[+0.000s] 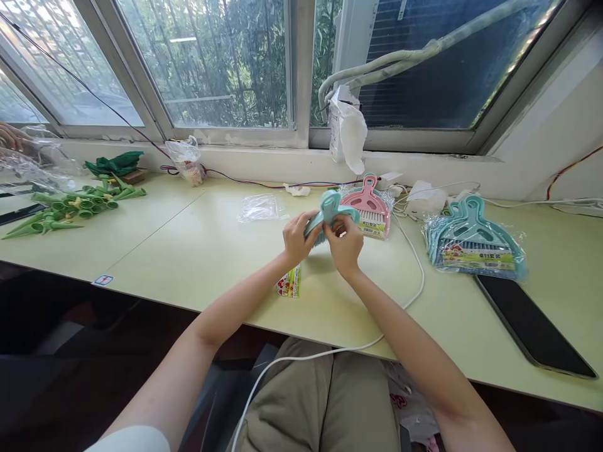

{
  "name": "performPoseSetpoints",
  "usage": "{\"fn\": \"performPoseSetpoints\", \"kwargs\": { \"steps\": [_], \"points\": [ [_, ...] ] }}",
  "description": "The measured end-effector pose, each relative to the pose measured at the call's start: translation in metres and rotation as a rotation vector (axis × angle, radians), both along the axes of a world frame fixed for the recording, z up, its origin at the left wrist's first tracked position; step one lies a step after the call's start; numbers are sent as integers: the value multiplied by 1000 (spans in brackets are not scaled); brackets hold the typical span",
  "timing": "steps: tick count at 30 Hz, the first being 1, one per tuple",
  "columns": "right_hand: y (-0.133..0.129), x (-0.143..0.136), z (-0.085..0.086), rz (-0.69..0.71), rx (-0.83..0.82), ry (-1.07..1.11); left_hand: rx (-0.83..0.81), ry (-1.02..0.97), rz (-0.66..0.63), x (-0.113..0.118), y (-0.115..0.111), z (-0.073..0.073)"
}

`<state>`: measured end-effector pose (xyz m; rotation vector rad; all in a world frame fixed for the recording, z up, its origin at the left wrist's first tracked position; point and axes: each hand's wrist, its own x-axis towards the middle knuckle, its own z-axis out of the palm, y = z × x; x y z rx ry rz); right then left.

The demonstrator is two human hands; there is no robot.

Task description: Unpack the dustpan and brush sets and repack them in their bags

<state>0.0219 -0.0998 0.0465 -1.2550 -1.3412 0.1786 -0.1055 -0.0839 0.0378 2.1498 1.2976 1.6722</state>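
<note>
Above the middle of the table is a teal mini dustpan and brush [330,202], handles pointing up and away from me. My left hand [296,238] grips its left side, with dark bristles showing below the fingers. On the other side, my right hand [346,250] pinches the teal plastic between thumb and fingers. Which hand has the brush and which the pan is hard to separate. A printed card [289,282] in yellow and red lies flat by my left wrist. Just behind my right hand rests a wrapped pink dustpan set [370,204].
Wrapped teal dustpan sets [477,242] are stacked at right, beside a black phone-like device [532,320]. A white cable [414,295] crosses the table and hangs over its front edge. Clear plastic bags [259,207] lie left of centre. Green cone-shaped pieces [85,204] are heaped far left.
</note>
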Motion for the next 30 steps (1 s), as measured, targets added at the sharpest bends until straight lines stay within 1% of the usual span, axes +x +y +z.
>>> {"fn": "performPoseSetpoints", "kwargs": {
  "steps": [4, 7, 9, 11, 13, 16, 18, 21, 26, 28, 30],
  "points": [
    [0, 1, 2, 31, 35, -46, 9, -28, 12, -5, 4, 8],
    [-1, 0, 1, 40, 51, -19, 82, -8, 8, -13, 11, 16],
    [-2, -1, -1, 69, 52, 31, 167, 59, -60, -18, 14, 18],
    [-1, -2, -4, 95, 39, 95, 211, 164, -166, -19, 14, 18],
    [3, 0, -7, 124, 6, 164, 181, 264, -241, -16, 12, 17],
    [11, 5, -13, 142, -57, 232, 91, 324, -288, -8, 9, 16],
    [16, 9, -14, 113, -81, 249, 52, 299, -306, -6, 10, 16],
    [21, 14, -11, 79, -96, 261, 7, 232, -345, -7, 16, 16],
    [20, 15, -3, 160, -123, 320, -25, 134, -393, -5, 20, 12],
    [16, 13, 0, 172, -97, 353, -40, 91, -355, -3, 22, 12],
    [9, 9, 3, 182, -43, 336, -58, -22, -230, -8, 28, 13]
  ]
}}
